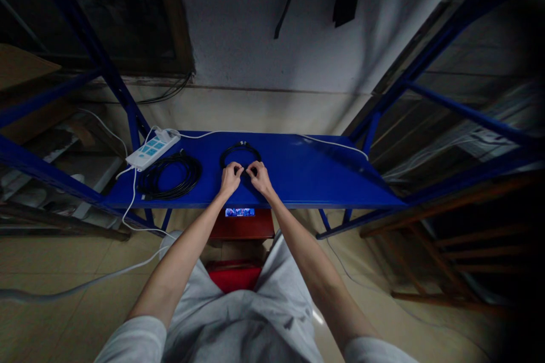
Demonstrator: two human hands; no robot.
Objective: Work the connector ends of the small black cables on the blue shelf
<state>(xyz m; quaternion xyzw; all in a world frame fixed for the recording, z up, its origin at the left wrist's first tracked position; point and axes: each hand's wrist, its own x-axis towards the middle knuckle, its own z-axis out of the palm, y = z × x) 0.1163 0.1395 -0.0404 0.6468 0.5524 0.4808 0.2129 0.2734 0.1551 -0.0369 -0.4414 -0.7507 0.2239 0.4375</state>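
A small coil of black cable (239,151) lies in the middle of a blue metal shelf (306,173). My left hand (230,177) and my right hand (259,176) sit side by side at the coil's near edge. Both have their fingers curled in a pinch on the cable. The part of the cable under the fingers is hidden.
A larger coil of black cable (170,176) lies at the left of the shelf. A white power strip (152,150) with its white cord sits at the back left corner. Blue rack uprights stand on both sides. A red box (242,227) sits under the shelf.
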